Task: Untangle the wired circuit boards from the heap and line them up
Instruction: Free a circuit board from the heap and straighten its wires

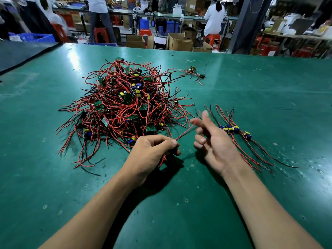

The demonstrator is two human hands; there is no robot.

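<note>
Heap (122,103) of wired circuit boards, red and black leads tangled, lies left of centre on the green table (269,87). Left hand (150,153) is at the near edge of the heap. Its grip is closed, with fingers curled round a red wire (183,134) and other leads. The wire runs straight up and right toward the right hand (215,141). That hand is palm-up with blurred fingers, and its grip on the wire end cannot be determined. Row of separate boards (231,129) lies just beyond the right hand, leads trailing toward the near side. Two further boards (193,69) lie apart, beyond the heap.
</note>
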